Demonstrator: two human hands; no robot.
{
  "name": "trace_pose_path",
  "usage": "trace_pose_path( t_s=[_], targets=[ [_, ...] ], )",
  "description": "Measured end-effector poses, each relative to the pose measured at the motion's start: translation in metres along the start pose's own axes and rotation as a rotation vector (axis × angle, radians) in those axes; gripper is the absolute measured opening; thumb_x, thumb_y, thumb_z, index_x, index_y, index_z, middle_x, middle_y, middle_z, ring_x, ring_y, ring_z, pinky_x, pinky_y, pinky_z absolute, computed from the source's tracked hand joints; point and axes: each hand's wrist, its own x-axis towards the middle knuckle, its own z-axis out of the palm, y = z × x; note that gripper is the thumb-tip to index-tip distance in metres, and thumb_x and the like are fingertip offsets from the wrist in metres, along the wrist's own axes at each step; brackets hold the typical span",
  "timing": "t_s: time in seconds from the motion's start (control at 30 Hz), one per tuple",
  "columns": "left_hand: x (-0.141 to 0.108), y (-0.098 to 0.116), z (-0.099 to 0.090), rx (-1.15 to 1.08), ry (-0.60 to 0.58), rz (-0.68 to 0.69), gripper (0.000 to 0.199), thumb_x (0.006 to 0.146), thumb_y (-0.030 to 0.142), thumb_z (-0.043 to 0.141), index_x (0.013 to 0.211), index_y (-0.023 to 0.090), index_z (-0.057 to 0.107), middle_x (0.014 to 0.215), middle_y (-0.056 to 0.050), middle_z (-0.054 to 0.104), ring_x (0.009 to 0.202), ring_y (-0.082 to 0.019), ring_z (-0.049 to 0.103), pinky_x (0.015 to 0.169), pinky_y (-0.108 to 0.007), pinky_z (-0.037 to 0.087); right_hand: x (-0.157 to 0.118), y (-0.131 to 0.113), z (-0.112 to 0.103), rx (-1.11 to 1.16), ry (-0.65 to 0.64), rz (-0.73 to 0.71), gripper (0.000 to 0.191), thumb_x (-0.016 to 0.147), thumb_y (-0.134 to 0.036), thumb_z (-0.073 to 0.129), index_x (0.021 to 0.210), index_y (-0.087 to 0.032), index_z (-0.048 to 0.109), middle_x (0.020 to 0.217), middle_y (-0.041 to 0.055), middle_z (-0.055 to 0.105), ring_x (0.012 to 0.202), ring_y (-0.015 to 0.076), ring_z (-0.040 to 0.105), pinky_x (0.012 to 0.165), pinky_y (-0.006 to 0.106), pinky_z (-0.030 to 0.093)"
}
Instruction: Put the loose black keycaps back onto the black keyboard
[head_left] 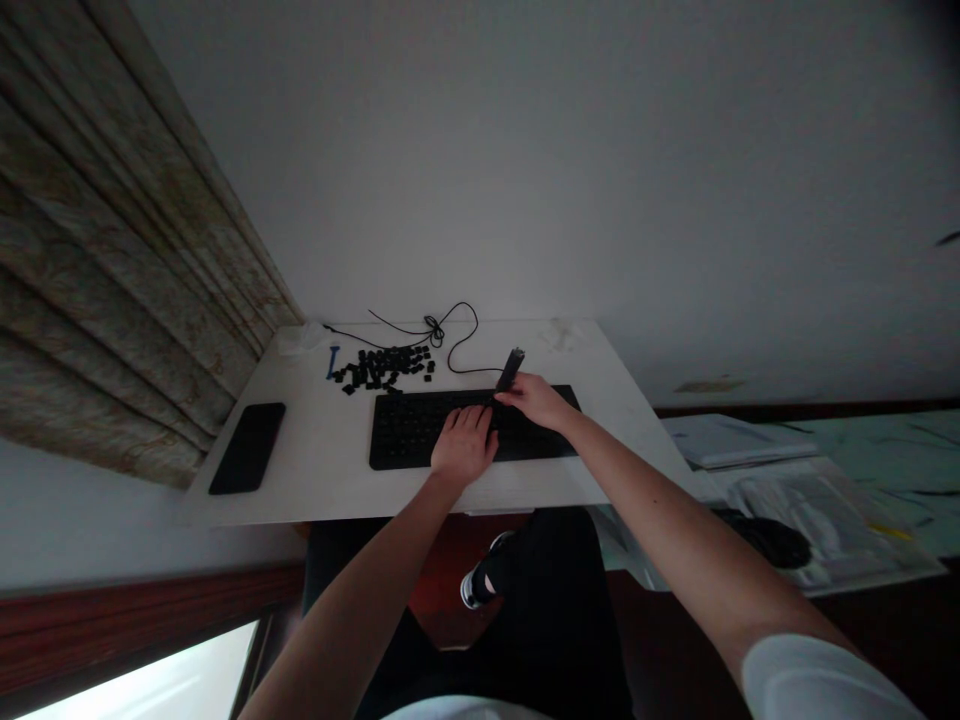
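A black keyboard (405,430) lies across the front half of the white table. My left hand (461,447) rests on its middle, palm down, with the fingers stretched out over the keys. Just to the right, above the keyboard's back edge, my right hand (534,400) is closed around a slim black brush (511,370). The brush stands tilted, its frayed-looking end up and its lower end close to the keyboard. Behind the keyboard, to the left, lies a loose heap of black keycaps (386,366). Beside that heap is a small blue tool (333,362), perhaps a keycap puller.
A black cable (433,328) loops along the back of the white table (315,480), against the wall. At the left edge lies a dark phone (247,448). A clear plastic piece (300,338) sits in the back left corner. Papers and plastic bags (810,510) lie lower right.
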Motion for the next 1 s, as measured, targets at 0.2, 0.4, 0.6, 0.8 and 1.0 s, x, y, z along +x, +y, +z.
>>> trace_pose_path(
  t_s=[0.2, 0.4, 0.6, 0.8, 1.0],
  targets=[
    [0.0, 0.002, -0.003, 0.001, -0.002, -0.01, 0.043, 0.095, 0.034, 0.045, 0.133, 0.015, 0.052, 0.131, -0.015, 0.059, 0.122, -0.028, 0.053, 0.106, -0.046, 0.04, 0.003, 0.0, 0.002, -0.084, 0.002, -0.019, 0.012, 0.08, -0.019, 0.069, 0.091, -0.019, 0.064, 0.081, 0.004, 0.073, 0.075, 0.0193, 0.069, 0.07, 0.029, 0.051],
    [0.007, 0.0, -0.006, -0.009, 0.012, -0.055, 0.038, 0.093, 0.033, 0.051, 0.128, 0.02, 0.056, 0.134, -0.013, 0.055, 0.122, -0.029, 0.052, 0.102, -0.046, 0.044, 0.011, 0.002, -0.001, -0.045, -0.057, 0.011, 0.016, 0.079, -0.017, 0.069, 0.094, -0.017, 0.065, 0.085, 0.0045, 0.073, 0.078, 0.0185, 0.069, 0.071, 0.028, 0.052],
    [0.023, 0.001, -0.009, 0.007, -0.029, -0.113, 0.027, 0.093, 0.033, 0.053, 0.116, 0.022, 0.062, 0.117, -0.011, 0.06, 0.108, -0.028, 0.054, 0.092, -0.046, 0.046, 0.013, -0.005, 0.003, -0.06, -0.06, -0.028, 0.014, 0.078, -0.015, 0.07, 0.091, -0.016, 0.065, 0.088, 0.0054, 0.073, 0.08, 0.0174, 0.068, 0.074, 0.028, 0.051],
    [0.026, 0.004, -0.013, 0.03, -0.103, -0.15, 0.029, 0.097, 0.034, 0.046, 0.12, 0.024, 0.06, 0.116, -0.01, 0.057, 0.109, -0.028, 0.051, 0.092, -0.045, 0.043, 0.013, -0.023, -0.006, -0.384, -0.058, 0.068, 0.015, 0.075, -0.022, 0.077, 0.084, -0.014, 0.066, 0.082, 0.0067, 0.072, 0.075, 0.018, 0.065, 0.069, 0.027, 0.047],
    [0.026, 0.005, -0.015, 0.025, -0.126, -0.167, 0.031, 0.097, 0.036, 0.046, 0.122, 0.024, 0.06, 0.12, -0.01, 0.057, 0.113, -0.028, 0.049, 0.094, -0.044, 0.041, 0.02, -0.031, -0.009, -0.268, -0.178, 0.204, 0.013, 0.073, -0.016, 0.076, 0.081, -0.014, 0.066, 0.072, 0.0047, 0.071, 0.066, 0.0162, 0.067, 0.063, 0.025, 0.05]
  ],
)
